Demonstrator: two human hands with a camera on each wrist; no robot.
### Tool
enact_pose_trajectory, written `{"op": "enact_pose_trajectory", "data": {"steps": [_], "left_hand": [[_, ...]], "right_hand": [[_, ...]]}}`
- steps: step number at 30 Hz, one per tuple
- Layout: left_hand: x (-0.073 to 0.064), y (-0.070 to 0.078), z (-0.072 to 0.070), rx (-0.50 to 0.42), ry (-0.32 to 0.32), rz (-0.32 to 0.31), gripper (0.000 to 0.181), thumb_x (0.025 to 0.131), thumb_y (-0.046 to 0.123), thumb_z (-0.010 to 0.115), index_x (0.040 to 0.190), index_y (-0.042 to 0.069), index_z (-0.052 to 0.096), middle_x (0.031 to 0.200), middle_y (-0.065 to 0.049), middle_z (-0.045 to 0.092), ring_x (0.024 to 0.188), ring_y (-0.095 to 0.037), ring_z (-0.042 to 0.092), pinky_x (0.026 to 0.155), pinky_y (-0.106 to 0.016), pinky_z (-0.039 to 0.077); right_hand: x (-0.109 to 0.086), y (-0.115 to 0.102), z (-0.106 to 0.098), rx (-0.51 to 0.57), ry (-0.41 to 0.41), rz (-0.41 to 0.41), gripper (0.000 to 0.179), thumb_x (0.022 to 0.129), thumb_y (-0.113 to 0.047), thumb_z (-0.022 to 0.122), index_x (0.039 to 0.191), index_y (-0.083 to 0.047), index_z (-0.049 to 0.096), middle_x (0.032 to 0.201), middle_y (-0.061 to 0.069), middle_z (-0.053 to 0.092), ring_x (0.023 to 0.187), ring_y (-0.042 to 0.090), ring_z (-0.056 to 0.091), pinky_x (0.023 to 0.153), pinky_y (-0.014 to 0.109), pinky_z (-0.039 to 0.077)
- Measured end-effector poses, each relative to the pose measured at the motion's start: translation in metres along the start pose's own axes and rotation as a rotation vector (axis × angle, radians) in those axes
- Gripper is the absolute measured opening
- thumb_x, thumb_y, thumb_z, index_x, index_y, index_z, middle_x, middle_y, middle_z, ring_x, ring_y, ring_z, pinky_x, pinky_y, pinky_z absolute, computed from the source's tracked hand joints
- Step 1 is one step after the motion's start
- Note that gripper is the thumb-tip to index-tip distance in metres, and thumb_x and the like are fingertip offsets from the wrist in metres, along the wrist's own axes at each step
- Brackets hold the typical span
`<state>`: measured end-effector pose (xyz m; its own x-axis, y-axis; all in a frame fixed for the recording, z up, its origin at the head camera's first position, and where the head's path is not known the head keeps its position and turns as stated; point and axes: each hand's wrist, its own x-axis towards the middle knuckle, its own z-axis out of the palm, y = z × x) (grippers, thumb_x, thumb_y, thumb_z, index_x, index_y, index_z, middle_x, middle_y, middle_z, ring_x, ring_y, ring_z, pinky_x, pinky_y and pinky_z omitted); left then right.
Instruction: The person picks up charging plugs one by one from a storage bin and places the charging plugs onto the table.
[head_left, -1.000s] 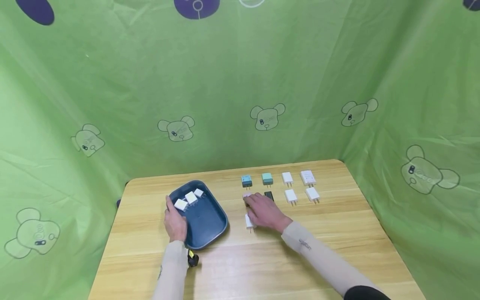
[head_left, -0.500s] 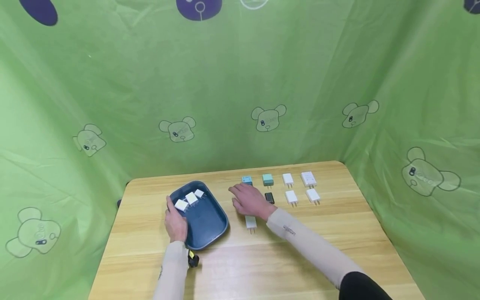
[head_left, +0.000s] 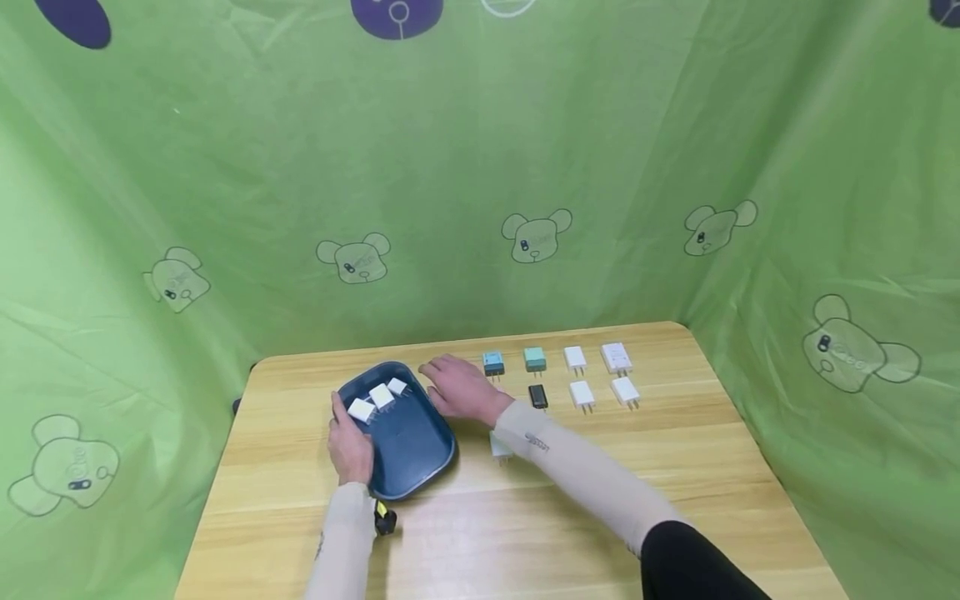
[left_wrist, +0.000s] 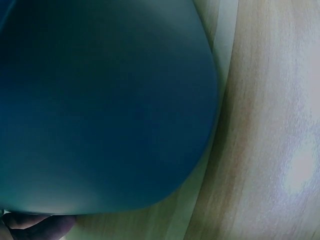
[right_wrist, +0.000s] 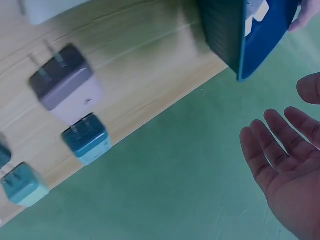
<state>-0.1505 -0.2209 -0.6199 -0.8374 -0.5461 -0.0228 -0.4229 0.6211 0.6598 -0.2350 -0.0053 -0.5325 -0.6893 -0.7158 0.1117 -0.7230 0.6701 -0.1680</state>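
My left hand holds the left side of a dark blue plastic tray; its fingertips show against the tray's outer wall in the left wrist view. Three white plug chargers lie inside the tray. Near the tray's right rim my right hand hovers, fingers spread and loosely bent, with nothing in it, as the right wrist view shows. A purple-and-dark charger stands on the table there; in the head view the right hand and wrist hide it. A white charger sits partly under the right sleeve.
Right of my hand, chargers lie in rows: blue, green, black and several white ones, such as a large one. The wooden table meets a green curtain at its far edge.
My right hand has moved left, from the purple charger to the tray's right rim. The left hand and the tray have stayed in place.
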Motion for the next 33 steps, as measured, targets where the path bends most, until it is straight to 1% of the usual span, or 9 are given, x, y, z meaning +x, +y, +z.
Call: {"op": "enact_pose_trajectory", "data": {"steps": [4,8,11,15,19,22,24,30,33], "left_hand": [[0.001,-0.001,-0.001,-0.005,0.004,-0.001,0.102,0.083,-0.010,0.063,0.165,0.018,0.009,0.138,-0.038,0.052,0.117,-0.055,0.059,0.103,-0.062,0.049],[0.001,-0.003,-0.002,0.003,0.007,-0.002,0.101,0.082,-0.010,0.064,0.164,0.017,0.011,0.137,-0.038,0.052,0.117,-0.055,0.059,0.103,-0.062,0.049],[0.001,-0.003,-0.002,0.009,0.018,0.004,0.102,0.082,-0.009,0.065,0.164,0.017,0.011,0.137,-0.038,0.053,0.115,-0.055,0.059,0.102,-0.062,0.049],[0.002,-0.002,-0.002,0.022,0.018,0.015,0.103,0.083,-0.008,0.065,0.165,0.017,0.009,0.136,-0.038,0.053,0.112,-0.055,0.061,0.100,-0.061,0.051],[0.002,-0.001,0.000,0.023,0.011,0.010,0.102,0.083,-0.008,0.065,0.165,0.018,0.010,0.137,-0.037,0.053,0.113,-0.054,0.061,0.100,-0.061,0.051],[0.003,-0.001,0.001,0.022,0.018,0.010,0.102,0.083,-0.009,0.066,0.164,0.017,0.011,0.136,-0.037,0.053,0.113,-0.054,0.061,0.100,-0.061,0.051],[0.003,-0.001,0.001,0.019,0.015,0.011,0.101,0.083,-0.009,0.065,0.164,0.018,0.011,0.137,-0.037,0.053,0.113,-0.053,0.061,0.101,-0.061,0.051],[0.002,0.001,0.000,0.016,0.002,0.001,0.099,0.084,-0.009,0.064,0.164,0.017,0.013,0.139,-0.037,0.051,0.115,-0.053,0.060,0.101,-0.061,0.051],[0.001,0.001,0.000,0.019,0.007,-0.001,0.099,0.084,-0.009,0.064,0.164,0.018,0.013,0.138,-0.036,0.052,0.115,-0.053,0.061,0.101,-0.061,0.051]], "right_hand": [[0.014,-0.010,0.002,-0.004,-0.019,-0.012,0.043,0.100,-0.025,0.054,0.139,-0.008,0.058,0.133,0.009,0.067,0.125,0.024,0.062,0.110,0.038,0.051],[0.025,-0.021,0.005,-0.009,-0.065,-0.022,0.044,0.100,-0.023,0.054,0.142,-0.008,0.056,0.135,0.010,0.065,0.126,0.024,0.061,0.111,0.037,0.051],[0.032,-0.030,0.006,-0.008,-0.076,-0.036,0.044,0.099,-0.021,0.055,0.142,-0.009,0.055,0.135,0.011,0.064,0.126,0.024,0.061,0.110,0.036,0.051],[0.041,-0.038,0.011,-0.009,-0.078,-0.037,0.041,0.098,-0.020,0.057,0.138,-0.009,0.057,0.132,0.010,0.064,0.122,0.023,0.061,0.108,0.035,0.052],[0.047,-0.041,0.019,0.006,-0.097,-0.019,0.040,0.098,-0.019,0.057,0.137,-0.010,0.057,0.130,0.011,0.064,0.120,0.024,0.062,0.107,0.035,0.053],[0.052,-0.041,0.025,0.026,-0.108,-0.006,0.039,0.097,-0.017,0.058,0.135,-0.009,0.058,0.129,0.012,0.064,0.118,0.025,0.063,0.105,0.035,0.054],[0.055,-0.041,0.028,0.034,-0.125,0.015,0.040,0.096,-0.016,0.059,0.135,-0.009,0.058,0.130,0.013,0.063,0.118,0.025,0.063,0.105,0.035,0.055],[0.061,-0.044,0.037,0.044,-0.218,0.098,0.047,0.095,-0.018,0.061,0.141,-0.009,0.053,0.138,0.013,0.059,0.126,0.026,0.059,0.111,0.035,0.051],[0.063,-0.047,0.039,0.034,-0.251,0.120,0.050,0.095,-0.018,0.062,0.143,-0.009,0.052,0.140,0.012,0.057,0.129,0.025,0.058,0.113,0.034,0.049]]}}
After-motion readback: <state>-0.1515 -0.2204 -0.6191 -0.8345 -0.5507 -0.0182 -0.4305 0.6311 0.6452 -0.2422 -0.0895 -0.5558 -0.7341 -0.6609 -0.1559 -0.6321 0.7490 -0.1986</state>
